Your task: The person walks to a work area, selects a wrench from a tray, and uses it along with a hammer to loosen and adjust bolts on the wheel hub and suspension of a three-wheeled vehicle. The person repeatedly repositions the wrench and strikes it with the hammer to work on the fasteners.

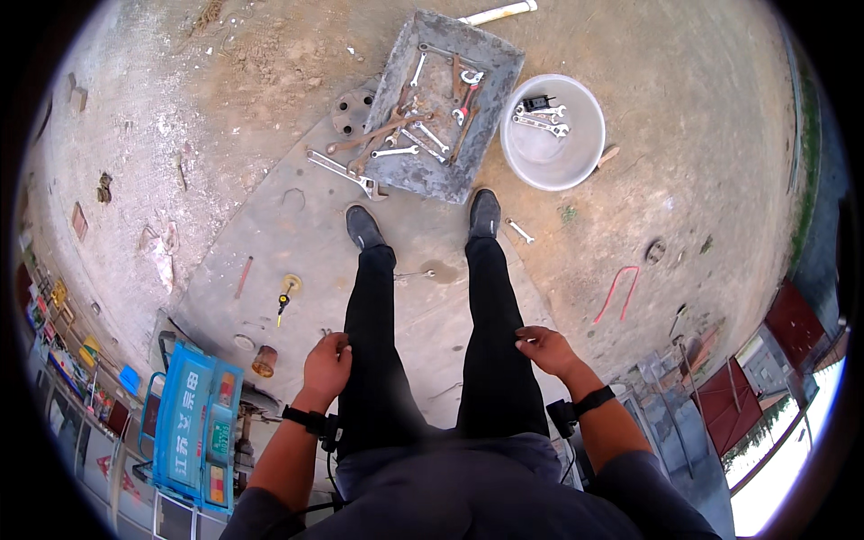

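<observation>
My left hand (328,364) hangs beside my left thigh, its fingers loosely bent, with nothing visible in it. On the other side, my right hand (545,349) is at my right thigh, fingers apart and holding nothing. Beyond my shoes stands a grey metal tray (393,76) with wrenches and rusty tools in it. To its right is a white plastic bucket (552,176) containing several wrenches (545,124) and a small black object (538,103). A large adjustable wrench (346,173) leans at the tray's near left corner.
A small wrench (520,231) lies right of my right shoe; another wrench (416,274) lies between my legs. A yellow-and-black tool (286,295), a rusty can (265,361) and a round holed metal plate (351,113) are on the left. A blue vehicle (184,423) stands at lower left.
</observation>
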`<action>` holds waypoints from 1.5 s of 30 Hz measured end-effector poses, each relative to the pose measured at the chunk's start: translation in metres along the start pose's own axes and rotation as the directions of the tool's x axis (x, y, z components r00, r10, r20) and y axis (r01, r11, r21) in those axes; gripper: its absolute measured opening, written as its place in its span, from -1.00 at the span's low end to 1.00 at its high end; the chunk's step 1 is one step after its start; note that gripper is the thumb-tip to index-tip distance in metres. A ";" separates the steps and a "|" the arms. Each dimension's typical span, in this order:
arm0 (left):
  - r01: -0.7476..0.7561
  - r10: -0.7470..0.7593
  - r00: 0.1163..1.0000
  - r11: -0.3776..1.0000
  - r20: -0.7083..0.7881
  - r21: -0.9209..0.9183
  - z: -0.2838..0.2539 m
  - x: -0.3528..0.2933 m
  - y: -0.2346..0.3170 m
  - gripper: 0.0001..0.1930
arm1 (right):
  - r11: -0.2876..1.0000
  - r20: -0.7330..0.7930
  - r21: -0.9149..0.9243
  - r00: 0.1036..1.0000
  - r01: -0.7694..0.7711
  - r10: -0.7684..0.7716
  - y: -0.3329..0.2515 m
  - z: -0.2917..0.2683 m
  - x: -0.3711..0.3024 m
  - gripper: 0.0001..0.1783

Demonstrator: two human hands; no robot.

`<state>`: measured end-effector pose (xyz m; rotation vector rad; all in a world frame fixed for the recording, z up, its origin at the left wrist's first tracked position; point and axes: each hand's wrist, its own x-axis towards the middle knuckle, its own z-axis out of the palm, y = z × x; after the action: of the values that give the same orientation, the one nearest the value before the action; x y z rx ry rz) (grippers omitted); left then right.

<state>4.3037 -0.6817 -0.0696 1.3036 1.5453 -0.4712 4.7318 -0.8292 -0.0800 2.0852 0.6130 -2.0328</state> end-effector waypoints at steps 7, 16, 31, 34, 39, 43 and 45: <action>0.043 -0.043 0.998 0.999 0.041 -0.014 -0.002 -0.029 -0.004 -0.72 | 0.992 -0.027 0.126 0.999 0.031 -0.028 -0.004 0.027 -0.017 -0.53; 0.045 -0.045 0.997 0.999 0.066 0.000 0.003 -0.048 -0.007 -0.70 | 0.992 -0.014 0.125 1.000 0.024 -0.022 0.000 0.045 -0.020 -0.56; 0.055 -0.055 0.996 0.998 0.066 0.005 0.011 -0.057 -0.008 -0.70 | 0.974 -0.009 0.226 0.999 -0.033 0.036 0.035 0.057 -0.007 -0.53; 0.050 -0.050 0.997 0.999 0.060 -0.001 0.011 -0.057 -0.009 -0.69 | 0.967 0.010 0.249 0.998 -0.062 0.061 0.028 0.055 -0.011 -0.56; 0.048 -0.048 0.997 0.999 0.058 -0.003 0.012 -0.055 -0.012 -0.69 | 0.955 -0.021 0.294 0.999 -0.035 0.043 0.028 0.058 -0.012 -0.47; 0.028 -0.028 0.999 1.000 0.046 0.001 0.010 -0.055 -0.013 -0.70 | 0.943 -0.009 0.330 0.999 -0.042 0.048 0.021 0.056 -0.013 -0.48; 0.025 -0.025 0.999 1.000 0.045 0.001 0.010 -0.055 -0.012 -0.71 | 0.942 -0.006 0.332 0.999 -0.046 0.050 0.019 0.055 -0.013 -0.48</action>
<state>4.2917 -0.7209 -0.0299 1.2671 1.5251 -0.5135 4.6886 -0.8703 -0.0732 2.2673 0.2271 -2.2231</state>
